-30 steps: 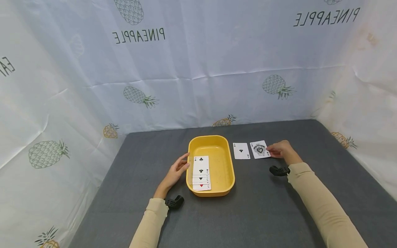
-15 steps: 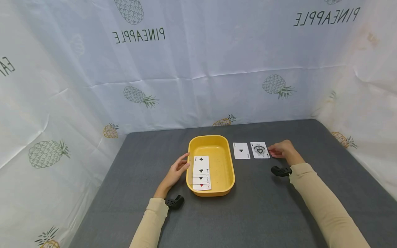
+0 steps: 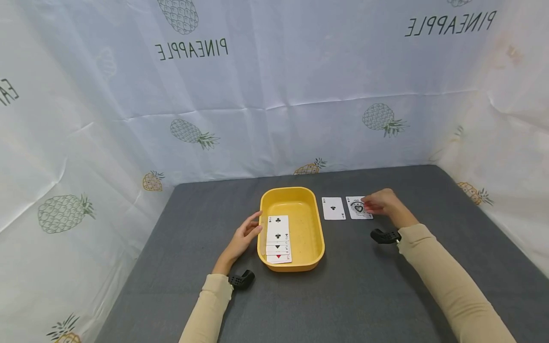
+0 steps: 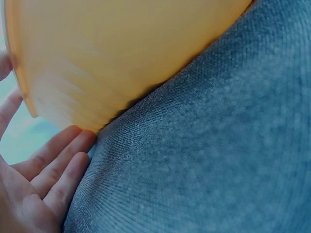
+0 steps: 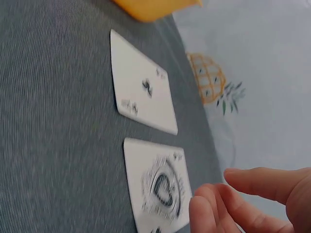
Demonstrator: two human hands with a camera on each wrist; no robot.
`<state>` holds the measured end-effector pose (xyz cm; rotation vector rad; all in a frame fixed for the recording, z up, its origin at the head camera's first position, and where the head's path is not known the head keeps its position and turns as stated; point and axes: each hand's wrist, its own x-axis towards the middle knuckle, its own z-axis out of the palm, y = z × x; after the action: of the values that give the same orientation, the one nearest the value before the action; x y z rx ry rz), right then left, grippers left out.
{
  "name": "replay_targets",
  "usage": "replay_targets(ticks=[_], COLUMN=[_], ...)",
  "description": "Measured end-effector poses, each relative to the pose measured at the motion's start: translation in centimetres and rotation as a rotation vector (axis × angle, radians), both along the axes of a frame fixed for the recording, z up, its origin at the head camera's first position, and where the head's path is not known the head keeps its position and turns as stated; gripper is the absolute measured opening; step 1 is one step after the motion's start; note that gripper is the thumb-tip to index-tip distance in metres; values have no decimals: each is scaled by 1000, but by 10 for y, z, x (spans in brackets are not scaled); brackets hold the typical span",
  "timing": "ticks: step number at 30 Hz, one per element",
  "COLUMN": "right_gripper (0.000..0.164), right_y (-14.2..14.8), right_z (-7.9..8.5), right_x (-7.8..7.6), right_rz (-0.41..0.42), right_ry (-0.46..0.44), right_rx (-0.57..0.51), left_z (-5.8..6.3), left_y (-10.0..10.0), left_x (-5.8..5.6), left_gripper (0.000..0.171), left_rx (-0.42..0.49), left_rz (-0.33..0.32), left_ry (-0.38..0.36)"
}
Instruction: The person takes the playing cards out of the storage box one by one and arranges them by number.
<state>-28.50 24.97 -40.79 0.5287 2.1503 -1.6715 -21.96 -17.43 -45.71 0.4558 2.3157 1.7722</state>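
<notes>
My left hand (image 3: 242,238) rests against the left side of a yellow tray (image 3: 316,233); in the left wrist view its fingers (image 4: 60,170) lie relaxed along the outer wall. Inside the tray is an overlapping column of playing cards (image 3: 278,233), a two of clubs on top. Right of the tray, an ace of clubs (image 3: 333,208) and an ace of spades (image 3: 356,212) lie face up side by side. My right hand (image 3: 386,205) hovers over the ace of spades' right edge, fingers loosely bent and holding nothing, as the right wrist view confirms.
A dark grey cloth (image 3: 326,305) covers the table. White curtains (image 3: 274,85) with pineapple prints hang behind it and along both sides. A black wrist camera (image 3: 385,237) sits on each forearm.
My right hand straightened the ace of spades beside the ace of clubs, let go of it and drew back right, then came left over the card again. My left hand stayed still.
</notes>
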Motion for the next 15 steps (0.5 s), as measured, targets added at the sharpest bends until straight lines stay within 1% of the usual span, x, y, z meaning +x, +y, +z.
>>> replay_targets(ticks=[4, 7, 10, 14, 15], right_gripper=[8, 12, 30, 45, 45], right_y=[-13, -24, -35, -50, -54], right_z=[6, 10, 15, 21, 22], right_x=[2, 3, 4, 7, 7], right_rz=[72, 116, 156, 200, 209], right_ry=[22, 36, 56, 86, 95], right_rx=[-17, -39, -19, 36, 45], left_z=[0, 0, -1, -1, -1], left_y=[0, 0, 0, 0, 0], left_x=[0, 0, 0, -1, 0], left_gripper=[55, 54, 54, 54, 54], left_rx=[8, 8, 9, 13, 13], left_rz=[-2, -1, -2, -3, -2], left_ry=[9, 14, 15, 14, 10])
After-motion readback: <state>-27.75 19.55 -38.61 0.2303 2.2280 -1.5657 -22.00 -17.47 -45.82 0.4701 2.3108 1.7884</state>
